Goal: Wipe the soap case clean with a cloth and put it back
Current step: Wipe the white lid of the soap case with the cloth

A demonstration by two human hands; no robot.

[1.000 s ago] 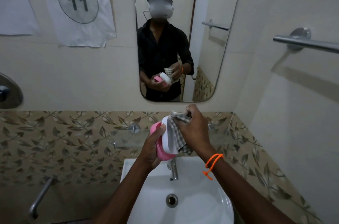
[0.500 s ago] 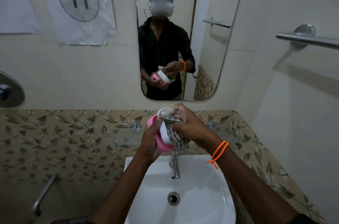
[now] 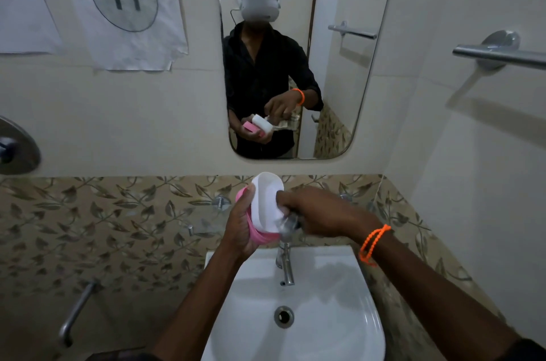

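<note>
Head view: the left hand [image 3: 240, 230] is gripping the pink-and-white soap case [image 3: 266, 207] above the sink [image 3: 348, 331], while the right hand [image 3: 313, 213], fingers curled, is pinching a blurred cloth [image 3: 288, 223] against the case's open white half.

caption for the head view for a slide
Left hand holds soap case over sink; right hand wipes it with cloth.
</note>
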